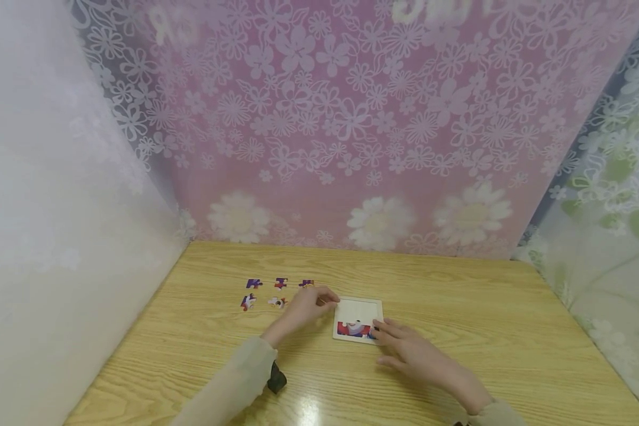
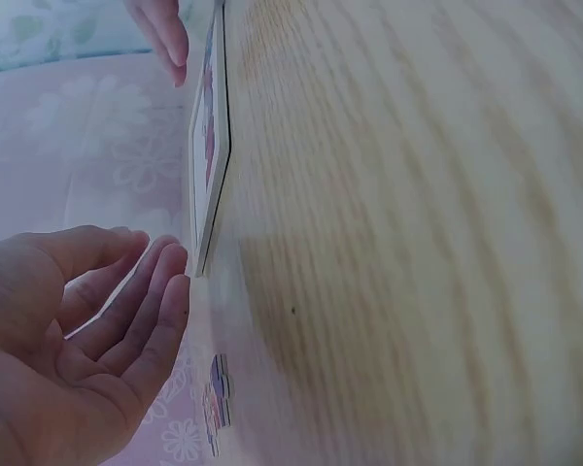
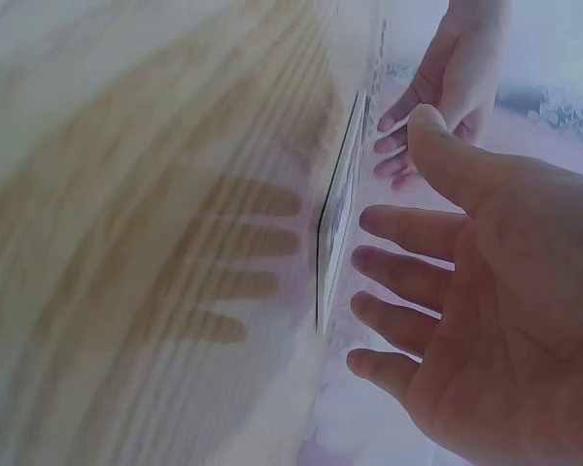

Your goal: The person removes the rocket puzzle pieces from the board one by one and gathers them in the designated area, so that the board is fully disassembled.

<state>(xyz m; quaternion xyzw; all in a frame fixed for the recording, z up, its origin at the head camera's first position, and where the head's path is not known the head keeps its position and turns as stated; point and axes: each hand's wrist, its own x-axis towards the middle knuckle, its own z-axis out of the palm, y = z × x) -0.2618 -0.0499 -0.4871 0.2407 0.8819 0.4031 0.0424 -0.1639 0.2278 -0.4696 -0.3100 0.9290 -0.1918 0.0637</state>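
A square jigsaw tray (image 1: 358,301) with a pale wooden rim lies on the table. Red, white and blue puzzle pieces (image 1: 354,328) fill the strip along its near side; the rest of its visible bed is bare. My left hand (image 1: 305,306) hovers at the tray's left edge with loosely bent fingers, and the left wrist view shows nothing between them. Over the tray's right edge, my right hand (image 1: 412,350) is spread with straight fingers (image 3: 408,277) and holds nothing. Whether its fingertips touch the tray is unclear.
Several loose puzzle pieces (image 1: 280,283) lie in two rows left of the tray, partly behind my left hand. The wood-grain table (image 1: 447,296) meets a pink flowered backdrop (image 1: 319,148) at its far edge. Pale screens (image 1: 74,207) stand on both sides.
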